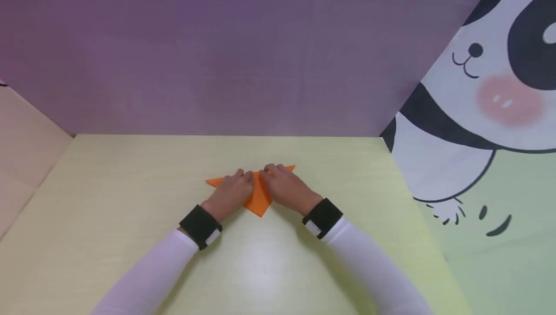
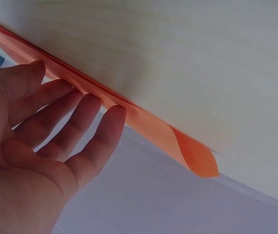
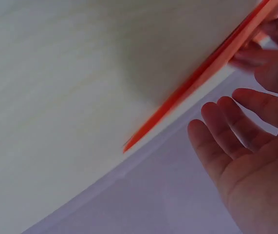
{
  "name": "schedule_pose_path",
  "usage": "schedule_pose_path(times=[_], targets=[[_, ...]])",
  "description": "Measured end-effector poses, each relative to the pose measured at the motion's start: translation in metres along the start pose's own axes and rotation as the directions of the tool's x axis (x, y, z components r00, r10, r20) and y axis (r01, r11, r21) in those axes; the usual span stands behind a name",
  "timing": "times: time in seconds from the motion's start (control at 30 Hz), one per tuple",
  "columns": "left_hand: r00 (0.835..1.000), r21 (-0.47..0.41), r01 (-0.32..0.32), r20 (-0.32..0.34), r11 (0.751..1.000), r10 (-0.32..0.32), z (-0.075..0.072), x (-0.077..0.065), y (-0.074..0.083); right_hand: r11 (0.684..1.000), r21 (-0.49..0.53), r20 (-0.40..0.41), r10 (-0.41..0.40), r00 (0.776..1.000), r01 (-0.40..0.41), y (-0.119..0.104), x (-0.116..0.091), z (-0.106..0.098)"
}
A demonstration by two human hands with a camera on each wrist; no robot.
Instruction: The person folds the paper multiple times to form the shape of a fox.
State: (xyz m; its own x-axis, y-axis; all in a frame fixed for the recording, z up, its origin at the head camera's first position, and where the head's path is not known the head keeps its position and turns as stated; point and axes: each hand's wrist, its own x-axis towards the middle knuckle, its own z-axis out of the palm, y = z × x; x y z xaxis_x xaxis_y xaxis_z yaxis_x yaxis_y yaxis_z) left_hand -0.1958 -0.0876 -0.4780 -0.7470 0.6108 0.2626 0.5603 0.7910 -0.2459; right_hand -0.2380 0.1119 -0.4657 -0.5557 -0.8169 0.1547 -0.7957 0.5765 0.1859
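A folded sheet of orange paper (image 1: 260, 203) lies on the table, one point facing me and two narrow corners reaching out to the sides. My left hand (image 1: 231, 193) is on its left part, and in the left wrist view its fingertips (image 2: 113, 117) touch the paper, near a curled-up end. Over the right part is my right hand (image 1: 288, 188). In the right wrist view, its bent fingers (image 3: 212, 117) are spread a little and stand apart from the paper's edge. Both hands cover much of the paper's middle from above.
The pale wooden table (image 1: 130, 175) stretches out around the hands. A purple panel (image 1: 226, 54) rises behind its far edge. To the right stands a panel with a panda drawing (image 1: 460, 112). Black bands (image 1: 201, 227) circle both wrists.
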Motion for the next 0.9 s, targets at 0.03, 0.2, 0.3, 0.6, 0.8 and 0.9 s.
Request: schedule_pose_path(times=[0.03,0.2,0.3,0.6,0.8,0.9], targets=[[1.0,0.001,-0.002,-0.006,1.0,0.002,0.001,0.001,0.001,0.999,-0.029,-0.001,-0.026,1.0,0.026,-0.003,0.003,0.002],[0.998,0.099,-0.016,-0.062,0.995,0.022,0.003,0.003,0.006,0.978,-0.193,-0.008,-0.083,0.996,0.08,-0.01,0.005,0.01],[0.993,0.201,-0.001,-0.119,0.98,0.026,0.005,0.002,0.009,0.969,-0.228,-0.055,-0.109,0.992,0.094,-0.01,0.004,0.013],[0.973,0.264,0.06,-0.23,0.963,0.002,0.004,-0.001,0.018,0.959,-0.265,-0.117,-0.14,0.983,0.105,-0.009,0.001,0.018],[0.959,0.217,0.149,-0.271,0.965,-0.087,0.007,0.003,0.023,0.963,-0.256,-0.14,-0.126,0.982,0.087,-0.01,0.001,0.017],[0.957,0.151,0.181,-0.257,0.972,-0.138,0.008,0.003,0.025,0.969,-0.233,-0.168,-0.126,0.978,0.085,-0.011,0.0,0.016]])
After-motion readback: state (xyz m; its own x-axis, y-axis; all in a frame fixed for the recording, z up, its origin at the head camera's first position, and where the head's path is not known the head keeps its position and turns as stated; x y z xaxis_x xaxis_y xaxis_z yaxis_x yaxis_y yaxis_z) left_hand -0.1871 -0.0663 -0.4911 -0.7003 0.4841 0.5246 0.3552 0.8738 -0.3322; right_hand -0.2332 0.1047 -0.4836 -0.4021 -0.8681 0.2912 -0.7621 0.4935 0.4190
